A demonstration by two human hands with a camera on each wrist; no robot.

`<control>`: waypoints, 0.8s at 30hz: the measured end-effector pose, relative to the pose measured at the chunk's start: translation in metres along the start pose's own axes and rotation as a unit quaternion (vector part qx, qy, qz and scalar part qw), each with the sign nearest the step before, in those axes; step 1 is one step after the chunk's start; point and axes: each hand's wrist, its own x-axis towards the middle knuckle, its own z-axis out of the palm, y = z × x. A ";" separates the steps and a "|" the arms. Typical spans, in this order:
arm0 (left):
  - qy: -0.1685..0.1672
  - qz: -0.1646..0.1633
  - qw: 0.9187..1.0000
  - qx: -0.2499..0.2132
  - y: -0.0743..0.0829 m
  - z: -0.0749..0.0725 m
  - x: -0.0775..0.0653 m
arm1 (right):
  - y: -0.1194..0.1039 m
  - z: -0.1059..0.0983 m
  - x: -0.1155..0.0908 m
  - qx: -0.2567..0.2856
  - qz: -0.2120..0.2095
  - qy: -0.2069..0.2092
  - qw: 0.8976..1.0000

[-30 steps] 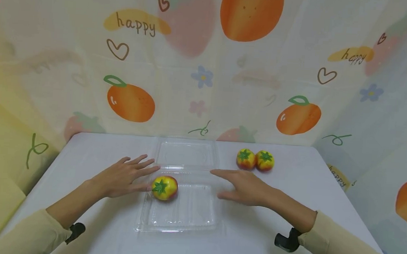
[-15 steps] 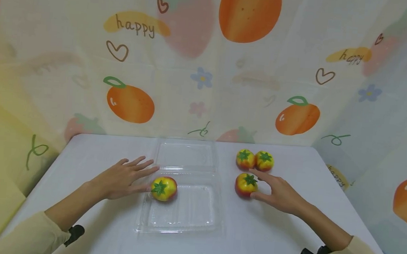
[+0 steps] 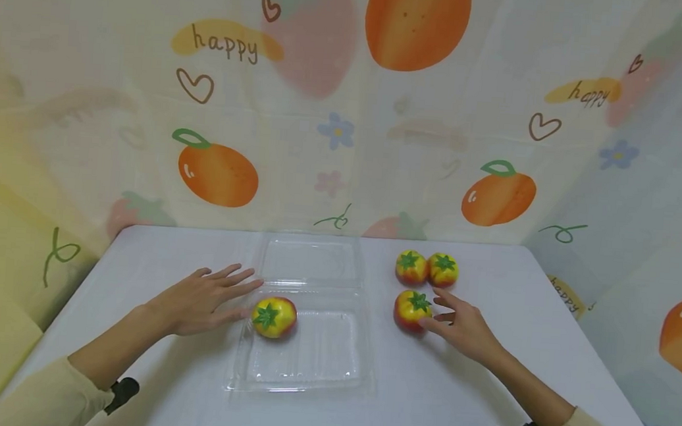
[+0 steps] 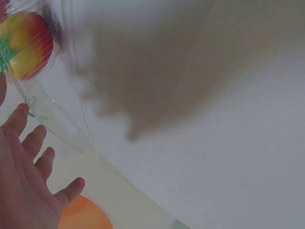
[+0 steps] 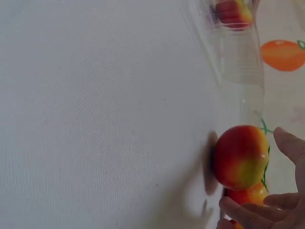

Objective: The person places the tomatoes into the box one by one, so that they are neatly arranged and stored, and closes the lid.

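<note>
1. Head view: the right hand [image 3: 466,324] is at the right side of a red-and-yellow fruit [image 3: 408,311], which rests right of centre on the table [image 3: 440,405]. Thumb and fingers stand apart, not clasped round it; I cannot tell whether they touch it.
2. Beside the left edge of a clear container [image 3: 306,369], the left hand [image 3: 207,302] has its fingers spread, gripping nothing.
3. That container's lid [image 3: 312,257] lies folded back to the table's far edge; one loaded fruit [image 3: 274,317] sits towards the base's far left corner.
4. Two touching fruits [image 3: 411,269] lie near the far edge, towards the far right corner.
5. Reaching for the right-hand fruit seems the step in hand; next probably calls for closing thumb and fingers round its sides, without nudging the pair.
</note>
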 end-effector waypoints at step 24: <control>0.009 0.013 1.000 -0.004 -0.005 0.006 0.000 | -0.002 0.011 0.009 0.011 0.022 -0.011 1.000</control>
